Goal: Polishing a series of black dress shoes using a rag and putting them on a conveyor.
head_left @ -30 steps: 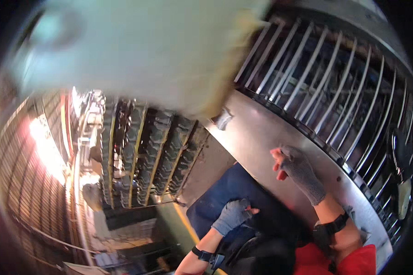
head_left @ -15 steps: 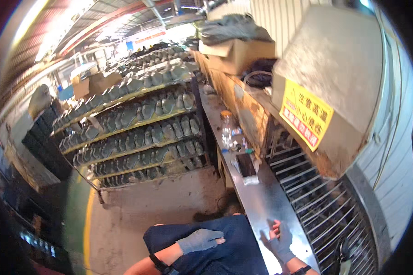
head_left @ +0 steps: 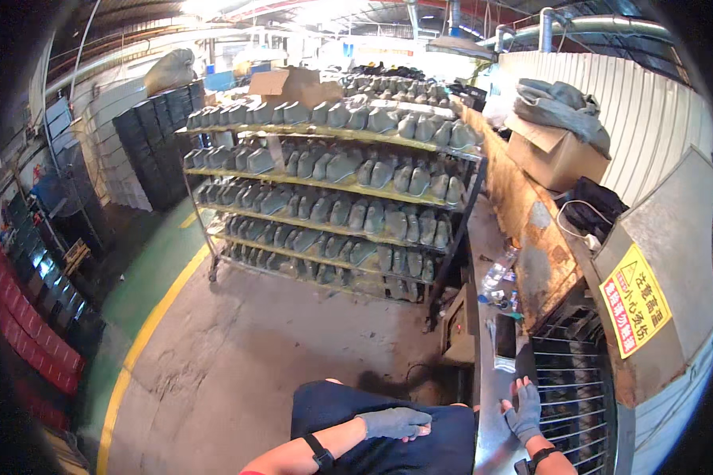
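Observation:
My left hand [head_left: 394, 423], in a grey fingerless glove, lies on the dark navy cloth [head_left: 372, 455] over my lap, its fingers loosely together and holding nothing visible. On the narrow metal ledge [head_left: 495, 396] to my right rests my right hand [head_left: 523, 413], gloved the same way, fingers apart and empty. Just beyond its fingertips is a dark-screened phone [head_left: 505, 336] on something pale. Farther along the ledge, a clear plastic bottle [head_left: 497, 271] leans among small items. The metal bar grate [head_left: 570, 400] runs close beside my right hand.
Ahead stands a wheeled rack [head_left: 333, 186] with several shelves of grey shoe-shaped forms. A metal hood [head_left: 673, 237] with a yellow-and-red warning sign overhangs the grate. A cardboard box [head_left: 558, 154] topped with grey cloth sits behind. Red crates [head_left: 36, 332] stand at far left, beside a yellow floor line [head_left: 146, 340].
My view has swung left and levelled, so the rack sits more central. My right hand has spread its fingers on the ledge, nearer the phone. My left hand stays on my lap.

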Action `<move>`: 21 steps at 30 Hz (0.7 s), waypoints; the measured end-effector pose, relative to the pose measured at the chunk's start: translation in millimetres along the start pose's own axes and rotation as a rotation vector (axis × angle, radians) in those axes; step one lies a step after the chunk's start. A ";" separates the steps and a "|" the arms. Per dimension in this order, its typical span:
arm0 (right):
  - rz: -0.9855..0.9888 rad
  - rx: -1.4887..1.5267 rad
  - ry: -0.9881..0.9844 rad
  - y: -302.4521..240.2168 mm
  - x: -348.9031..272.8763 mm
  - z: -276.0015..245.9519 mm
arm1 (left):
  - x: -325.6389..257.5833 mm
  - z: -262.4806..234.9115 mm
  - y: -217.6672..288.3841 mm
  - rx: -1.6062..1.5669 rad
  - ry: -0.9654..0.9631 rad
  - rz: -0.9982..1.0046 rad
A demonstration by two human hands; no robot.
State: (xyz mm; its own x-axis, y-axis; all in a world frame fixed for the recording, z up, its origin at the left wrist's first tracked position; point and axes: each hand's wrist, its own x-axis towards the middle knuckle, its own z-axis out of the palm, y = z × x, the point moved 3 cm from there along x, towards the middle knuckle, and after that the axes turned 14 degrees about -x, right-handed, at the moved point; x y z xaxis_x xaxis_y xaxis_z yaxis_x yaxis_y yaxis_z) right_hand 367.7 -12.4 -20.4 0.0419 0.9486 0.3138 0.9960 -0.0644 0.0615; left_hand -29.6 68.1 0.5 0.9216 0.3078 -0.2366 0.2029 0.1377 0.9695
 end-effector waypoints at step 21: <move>0.062 0.052 -0.055 0.4 5.7 -5.5 | -4.3 11.9 -3.4 0.082 -0.047 -0.040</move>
State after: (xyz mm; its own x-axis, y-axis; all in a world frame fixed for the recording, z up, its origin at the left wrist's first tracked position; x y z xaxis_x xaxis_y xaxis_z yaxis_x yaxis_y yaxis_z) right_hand 367.9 -8.6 -13.4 0.1069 0.9588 0.2631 0.9940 -0.1092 -0.0061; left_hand -30.2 55.1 -1.0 0.9262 0.2589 -0.2742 0.2650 0.0707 0.9617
